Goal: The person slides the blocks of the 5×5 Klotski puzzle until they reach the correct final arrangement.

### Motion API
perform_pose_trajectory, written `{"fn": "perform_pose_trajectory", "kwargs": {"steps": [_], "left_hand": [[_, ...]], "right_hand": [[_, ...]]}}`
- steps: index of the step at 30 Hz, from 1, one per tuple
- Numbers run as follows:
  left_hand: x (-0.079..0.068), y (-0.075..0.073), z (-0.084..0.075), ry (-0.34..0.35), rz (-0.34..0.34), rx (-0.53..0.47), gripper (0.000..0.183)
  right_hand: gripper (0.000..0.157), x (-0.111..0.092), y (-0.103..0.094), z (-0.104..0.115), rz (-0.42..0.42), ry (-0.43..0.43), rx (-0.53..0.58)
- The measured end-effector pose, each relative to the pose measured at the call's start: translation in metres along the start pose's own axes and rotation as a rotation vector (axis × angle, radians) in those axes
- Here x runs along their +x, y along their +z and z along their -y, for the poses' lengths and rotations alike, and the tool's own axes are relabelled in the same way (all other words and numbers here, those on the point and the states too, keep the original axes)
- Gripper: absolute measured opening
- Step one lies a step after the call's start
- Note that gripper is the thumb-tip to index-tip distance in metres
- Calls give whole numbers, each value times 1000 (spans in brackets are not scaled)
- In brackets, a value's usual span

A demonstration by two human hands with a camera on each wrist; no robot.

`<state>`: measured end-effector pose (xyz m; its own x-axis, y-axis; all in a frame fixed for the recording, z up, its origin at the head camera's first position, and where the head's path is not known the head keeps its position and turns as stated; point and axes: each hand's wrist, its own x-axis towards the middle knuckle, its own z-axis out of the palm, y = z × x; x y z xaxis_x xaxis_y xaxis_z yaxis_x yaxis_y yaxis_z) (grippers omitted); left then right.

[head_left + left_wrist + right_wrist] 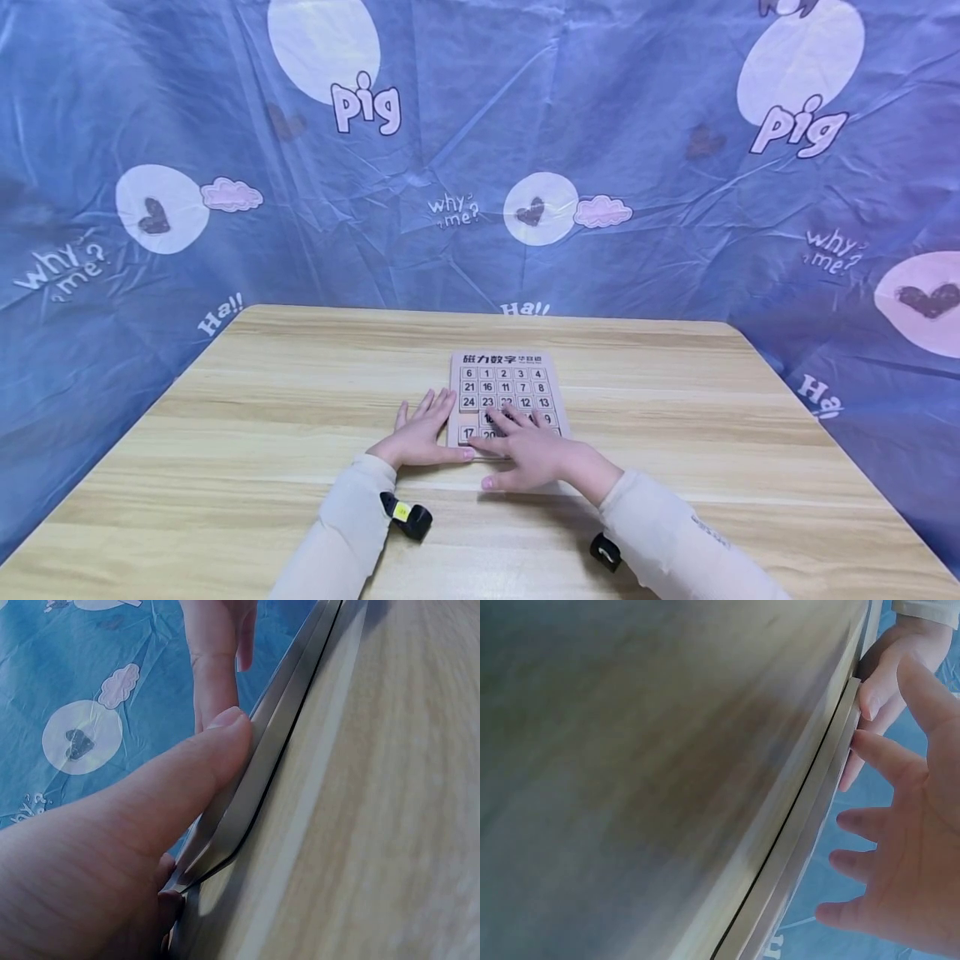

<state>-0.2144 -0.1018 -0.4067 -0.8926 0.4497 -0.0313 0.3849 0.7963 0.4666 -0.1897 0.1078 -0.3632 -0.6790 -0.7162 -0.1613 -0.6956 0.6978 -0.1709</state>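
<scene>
Just left of the sliding number puzzle (504, 381), I see the left hand (420, 437) with fingers straight along its side and thumb at its near corner, seemingly bracing it. Over the puzzle's near rows the right hand (536, 456) spreads wide, gripping nothing, index fingertip by tile 17 (468, 432), perhaps for pushing tiles. Under the puzzle is a wood-grain table (262, 417); behind it hangs blue cartoon-print cloth (465, 108).

There's room to pass over the wooden tabletop (675, 400) either side. The left hand (423, 437) and right hand (531, 457) obstruct the sliding number puzzle (504, 381), fingertip clearance hard to judge.
</scene>
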Motion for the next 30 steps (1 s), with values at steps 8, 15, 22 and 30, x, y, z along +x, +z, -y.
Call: {"fn": "perform_pose_trajectory", "kwargs": {"steps": [8,15,22,30], "left_hand": [[0,0,1,-3,-1,-4,100],[0,0,1,-14,11,7,101],[1,0,0,-11,6,10,101],[0,-1,0,-12,2,3,100]], "right_hand": [[61,7,1,-5,-13,25,0],[62,12,1,-9,-25,34,0],[63,14,0,-11,-14,66,-17],[64,13,0,-12,-25,58,-16]]}}
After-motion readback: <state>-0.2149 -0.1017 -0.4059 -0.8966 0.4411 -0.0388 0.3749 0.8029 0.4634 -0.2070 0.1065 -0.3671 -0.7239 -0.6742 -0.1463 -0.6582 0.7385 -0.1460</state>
